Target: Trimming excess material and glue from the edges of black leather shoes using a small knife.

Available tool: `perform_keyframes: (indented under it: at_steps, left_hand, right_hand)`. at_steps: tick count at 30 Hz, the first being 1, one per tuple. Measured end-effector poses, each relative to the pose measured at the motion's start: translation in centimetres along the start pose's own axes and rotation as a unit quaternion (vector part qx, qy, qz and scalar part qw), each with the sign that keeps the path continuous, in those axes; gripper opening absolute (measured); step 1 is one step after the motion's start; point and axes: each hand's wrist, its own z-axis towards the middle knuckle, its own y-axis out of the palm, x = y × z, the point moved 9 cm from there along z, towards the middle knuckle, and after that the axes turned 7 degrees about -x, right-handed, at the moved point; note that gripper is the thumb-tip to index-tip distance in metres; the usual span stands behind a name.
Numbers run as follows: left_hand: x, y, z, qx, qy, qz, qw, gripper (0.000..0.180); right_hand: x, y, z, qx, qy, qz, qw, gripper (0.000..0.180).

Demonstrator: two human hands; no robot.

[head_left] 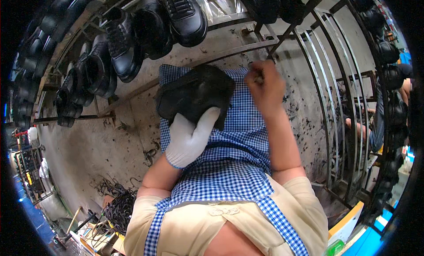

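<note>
My left hand point(190, 139), in a white knit glove, grips a black shoe point(196, 90) above my lap. The thumb lies over its near side, and the shoe's finer details are too dark to make out. Up and to the right of it, apart from the shoe, is my bare right hand point(267, 85). Its fingers are curled closed and slightly blurred; something small and greyish may show between them. A blue-and-white checked apron point(247, 110) covers my lap beneath both hands.
Black lace-up shoes point(185, 17) line a metal rack ahead and to the left. More shoes point(391, 77) stand on a rack at right, beside upright metal bars point(329, 79). Black scraps litter the floor point(119, 145). A heap of black strips point(119, 207) lies at lower left. Another person's arm point(357, 128) shows beyond the bars.
</note>
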Motion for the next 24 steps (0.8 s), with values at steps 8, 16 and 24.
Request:
perform_keyframes:
  at_steps: [8, 16, 24]
  left_hand:
    - [0.3, -0.7, -0.1, -0.015, -0.003, -0.123, 0.992, 0.034]
    - [0.0, -1.7, -0.4, 0.113, 0.014, -0.118, 0.986, 0.029]
    - [1.0, -1.8, 0.1, 0.174, 0.144, -0.012, 0.974, 0.023]
  right_hand:
    - [-2.1, -1.2, -1.0, -0.097, 0.042, 0.154, 0.982, 0.03]
    - [-7.3, -1.6, -3.0, -0.131, -0.071, 0.122, 0.981, 0.039]
    - [-8.5, -0.4, -3.7, -0.089, -0.059, 0.158, 0.982, 0.048]
